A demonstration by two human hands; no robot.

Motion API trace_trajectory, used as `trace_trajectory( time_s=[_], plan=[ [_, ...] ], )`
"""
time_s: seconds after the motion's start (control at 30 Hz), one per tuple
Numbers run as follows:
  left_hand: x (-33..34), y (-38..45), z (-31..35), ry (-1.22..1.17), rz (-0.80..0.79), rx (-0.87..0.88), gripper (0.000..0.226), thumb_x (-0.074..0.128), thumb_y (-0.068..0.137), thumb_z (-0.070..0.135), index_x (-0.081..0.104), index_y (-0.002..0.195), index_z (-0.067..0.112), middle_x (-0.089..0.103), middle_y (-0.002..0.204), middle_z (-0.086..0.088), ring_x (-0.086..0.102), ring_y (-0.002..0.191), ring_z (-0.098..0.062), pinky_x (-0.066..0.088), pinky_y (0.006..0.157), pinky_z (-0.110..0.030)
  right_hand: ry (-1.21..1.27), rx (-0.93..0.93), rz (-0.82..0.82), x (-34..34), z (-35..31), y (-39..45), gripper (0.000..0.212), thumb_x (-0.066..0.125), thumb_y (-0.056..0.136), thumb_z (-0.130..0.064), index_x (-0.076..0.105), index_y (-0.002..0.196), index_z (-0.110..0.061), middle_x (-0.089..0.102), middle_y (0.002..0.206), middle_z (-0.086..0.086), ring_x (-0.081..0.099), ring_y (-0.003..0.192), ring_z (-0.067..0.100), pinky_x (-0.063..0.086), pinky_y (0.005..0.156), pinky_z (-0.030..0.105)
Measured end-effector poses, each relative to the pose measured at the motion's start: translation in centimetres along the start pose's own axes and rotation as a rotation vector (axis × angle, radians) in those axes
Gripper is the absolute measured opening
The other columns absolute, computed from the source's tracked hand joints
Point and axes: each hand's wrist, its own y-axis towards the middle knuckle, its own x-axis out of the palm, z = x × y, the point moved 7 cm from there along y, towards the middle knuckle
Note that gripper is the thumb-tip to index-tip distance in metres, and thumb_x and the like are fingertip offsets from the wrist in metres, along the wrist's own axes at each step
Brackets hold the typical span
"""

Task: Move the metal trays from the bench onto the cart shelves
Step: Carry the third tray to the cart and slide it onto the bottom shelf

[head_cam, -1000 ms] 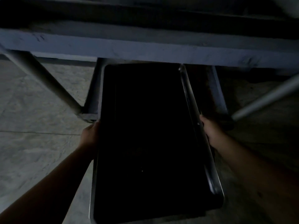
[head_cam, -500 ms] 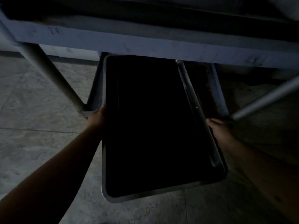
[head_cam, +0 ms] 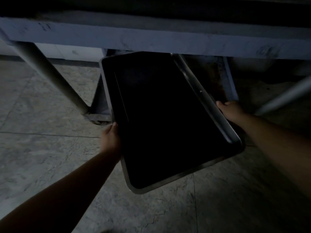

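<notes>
A long rectangular metal tray (head_cam: 166, 183) with a dark inside and a pale rim fills the middle of the dim head view. It is tilted and skewed, its near end pointing lower right. My left hand (head_cam: 111, 138) grips its left long edge and my right hand (head_cam: 231, 110) grips its right long edge. The tray's far end lies under the cart's upper shelf edge (head_cam: 151, 40) and over a low shelf (head_cam: 217, 76), whose right rail shows beside the tray. Whether the tray rests on that shelf cannot be told.
A slanted round cart leg (head_cam: 50, 73) stands at the left, and another (head_cam: 282, 96) slants at the right. Grey stone floor tiles (head_cam: 42, 148) lie around and below. The scene is very dark.
The tray has slid further under the upper shelf and turned, its near end swinging right. My left hand has dropped back along the left edge; my right hand has moved up and forward.
</notes>
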Motion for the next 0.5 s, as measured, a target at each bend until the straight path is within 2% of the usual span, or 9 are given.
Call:
trace_trajectory(
  time_s=[0.07,0.13,0.17,0.23,0.27,0.3,0.37,0.43,0.5],
  plan=[
    [0.5,-0.4,0.0,0.022,0.059,-0.001,0.033,0.043,0.102,0.037,0.07,0.097,0.019,0.073,0.1,-0.01,0.068,0.099,-0.03,0.052,0.093,-0.049,-0.069,0.033,0.138,-1.8,2.6,-1.7,0.046,0.044,0.099,-0.041,0.062,0.105,0.002,0.059,0.113,0.032,0.057,0.107,0.042,0.043,0.088,0.042],
    [0.9,-0.5,-0.4,0.031,0.081,-0.005,0.033,0.042,0.102,0.037,0.069,0.095,0.02,0.072,0.095,-0.005,0.068,0.094,-0.024,0.054,0.085,-0.042,-0.048,0.093,0.347,-3.1,6.9,-5.4,0.049,0.046,0.094,-0.045,0.058,0.119,-0.005,0.056,0.121,0.029,0.055,0.109,0.042,0.043,0.088,0.043],
    [0.8,-0.4,-0.5,0.046,0.089,0.005,0.034,0.041,0.102,0.037,0.07,0.097,0.019,0.072,0.092,-0.003,0.068,0.09,-0.019,0.053,0.076,-0.036,0.001,0.128,0.344,-2.3,9.1,-7.1,0.048,0.046,0.094,-0.045,0.058,0.119,-0.006,0.057,0.119,0.028,0.056,0.106,0.042,0.043,0.083,0.043],
    [0.7,-0.2,-0.5,0.098,0.099,0.052,0.036,0.04,0.103,0.034,0.07,0.1,0.014,0.07,0.084,0.002,0.066,0.074,-0.004,0.046,0.059,-0.021,0.3,0.211,0.198,0.7,11.6,-9.8,0.029,0.045,0.098,-0.039,0.062,0.106,-0.015,0.06,0.103,0.028,0.061,0.083,0.04,0.043,0.074,0.044],
    [0.7,-0.1,-0.4,0.114,0.103,0.076,0.036,0.04,0.103,0.032,0.07,0.099,0.012,0.068,0.081,0.004,0.065,0.068,0.001,0.043,0.054,-0.017,0.487,0.247,0.16,1.9,12.1,-10.4,0.021,0.046,0.098,-0.035,0.061,0.095,-0.02,0.058,0.093,0.023,0.058,0.068,0.034,0.043,0.07,0.044],
    [0.7,-0.1,-0.5,0.11,0.108,0.086,0.035,0.04,0.103,0.031,0.07,0.1,0.012,0.068,0.079,0.005,0.064,0.067,0.002,0.043,0.053,-0.016,0.608,0.275,0.19,2.2,12.3,-10.6,0.019,0.046,0.099,-0.032,0.059,0.088,-0.023,0.057,0.086,0.017,0.055,0.061,0.028,0.044,0.067,0.043],
    [0.9,-0.6,-0.9,0.068,0.128,0.078,0.035,0.04,0.103,0.031,0.07,0.104,0.012,0.069,0.083,0.007,0.063,0.073,0.0,0.044,0.056,-0.016,0.68,0.28,0.212,2.0,12.0,-10.5,0.018,0.047,0.099,-0.032,0.058,0.086,-0.026,0.057,0.082,0.007,0.053,0.062,0.02,0.048,0.062,0.036],
    [1.3,-1.4,-1.6,0.035,0.14,0.057,0.036,0.039,0.103,0.034,0.069,0.106,0.015,0.069,0.086,0.008,0.063,0.074,0.0,0.043,0.056,-0.015,0.702,0.244,0.21,1.2,11.4,-10.1,0.02,0.049,0.099,-0.032,0.057,0.083,-0.022,0.053,0.076,0.003,0.05,0.06,0.015,0.046,0.051,0.025],
    [1.5,-2.3,-2.3,-0.01,0.153,0.037,0.034,0.039,0.103,0.036,0.069,0.1,0.021,0.069,0.084,0.012,0.066,0.071,0.003,0.044,0.052,-0.011,0.76,0.235,0.175,0.9,10.7,-9.7,0.02,0.051,0.099,-0.032,0.055,0.083,-0.02,0.05,0.073,0.0,0.048,0.059,0.011,0.043,0.053,0.023]
  ],
)
